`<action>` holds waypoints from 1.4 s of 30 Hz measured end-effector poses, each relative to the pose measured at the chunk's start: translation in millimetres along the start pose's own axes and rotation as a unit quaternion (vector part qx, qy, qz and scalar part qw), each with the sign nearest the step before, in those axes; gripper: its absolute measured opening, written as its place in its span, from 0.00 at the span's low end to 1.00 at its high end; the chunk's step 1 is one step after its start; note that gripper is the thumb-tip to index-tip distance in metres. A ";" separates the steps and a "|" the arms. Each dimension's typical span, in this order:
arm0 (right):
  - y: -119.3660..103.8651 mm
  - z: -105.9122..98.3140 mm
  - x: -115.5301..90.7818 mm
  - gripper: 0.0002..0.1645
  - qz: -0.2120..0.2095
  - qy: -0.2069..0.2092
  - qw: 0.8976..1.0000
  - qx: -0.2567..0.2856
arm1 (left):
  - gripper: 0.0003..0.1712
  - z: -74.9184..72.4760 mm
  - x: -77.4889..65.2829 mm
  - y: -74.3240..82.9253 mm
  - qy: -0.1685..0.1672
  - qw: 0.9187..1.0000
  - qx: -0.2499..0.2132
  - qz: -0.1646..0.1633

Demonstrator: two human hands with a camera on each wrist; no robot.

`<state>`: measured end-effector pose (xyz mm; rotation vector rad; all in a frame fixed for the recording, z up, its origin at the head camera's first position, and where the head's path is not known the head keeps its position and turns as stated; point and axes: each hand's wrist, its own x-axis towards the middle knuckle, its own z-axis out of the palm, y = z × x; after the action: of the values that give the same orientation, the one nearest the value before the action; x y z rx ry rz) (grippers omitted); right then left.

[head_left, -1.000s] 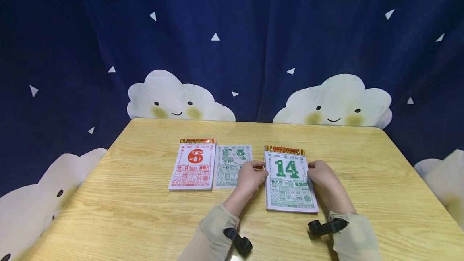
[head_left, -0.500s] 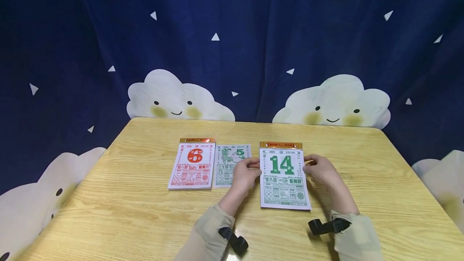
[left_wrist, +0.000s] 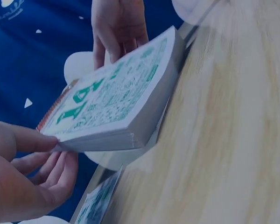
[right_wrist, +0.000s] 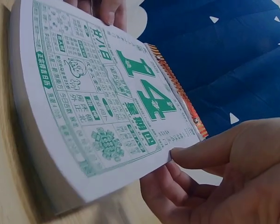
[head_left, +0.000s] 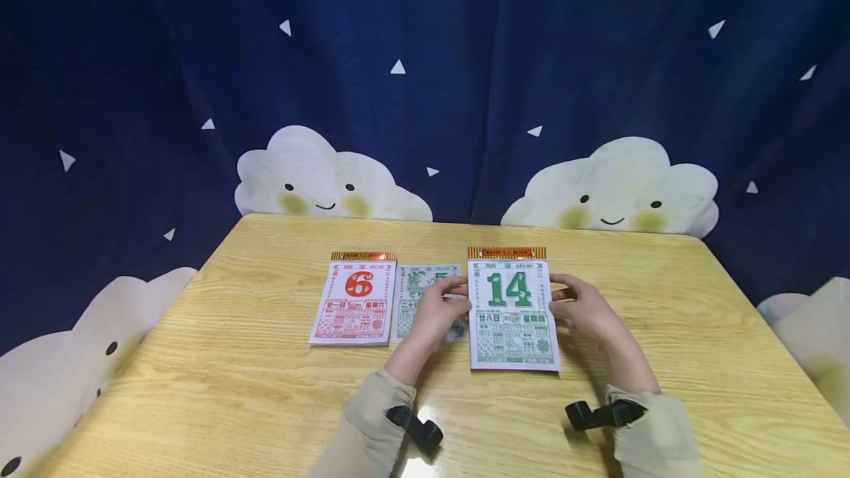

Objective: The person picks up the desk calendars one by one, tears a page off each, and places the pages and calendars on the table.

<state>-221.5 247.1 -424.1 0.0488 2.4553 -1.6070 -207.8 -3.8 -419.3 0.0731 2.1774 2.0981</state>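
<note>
Both hands hold a thick tear-off calendar (head_left: 511, 327) showing a green 14, with a red and gold binding strip along its top. My left hand (head_left: 434, 312) grips its left edge, thumb on the front and fingers behind, as the left wrist view shows. On the opposite edge my right hand (head_left: 581, 308) pinches it the same way, thumb at the margin of the page (right_wrist: 144, 112). The calendar is tilted, its top raised; the left wrist view shows its thick page block (left_wrist: 154, 119) close over the wood. Behind my left hand lies a loose calendar sheet (head_left: 412, 301) with a green 5.
Left of the loose sheet lies a second tear-off calendar (head_left: 355, 301) with a red 6. Everything is on a light wooden table (head_left: 219, 389). A dark blue curtain (head_left: 458, 80) with white clouds and triangles hangs behind the far edge.
The 14 calendar has come up off the table in both hands and moved left and away from me, now nearer the loose sheet. The red 6 calendar has stayed in place.
</note>
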 end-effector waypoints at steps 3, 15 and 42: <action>5.4 1.1 5.4 0.37 -0.004 0.010 1.000 -0.002 | 0.27 -7.1 1.5 -0.6 -0.025 1.000 -0.008 0.007; 19.5 8.3 36.4 0.30 -0.040 0.035 0.996 0.068 | 0.33 -45.0 9.0 4.4 -0.122 0.991 -0.047 0.020; -83.5 37.8 -9.8 0.29 -0.122 0.037 0.984 0.121 | 0.28 -74.6 18.2 16.7 -0.064 0.986 -0.141 0.057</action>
<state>-217.8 179.6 -361.4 -0.1663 2.3813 -2.0353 -235.3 -75.1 -401.1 0.3049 1.8263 2.3681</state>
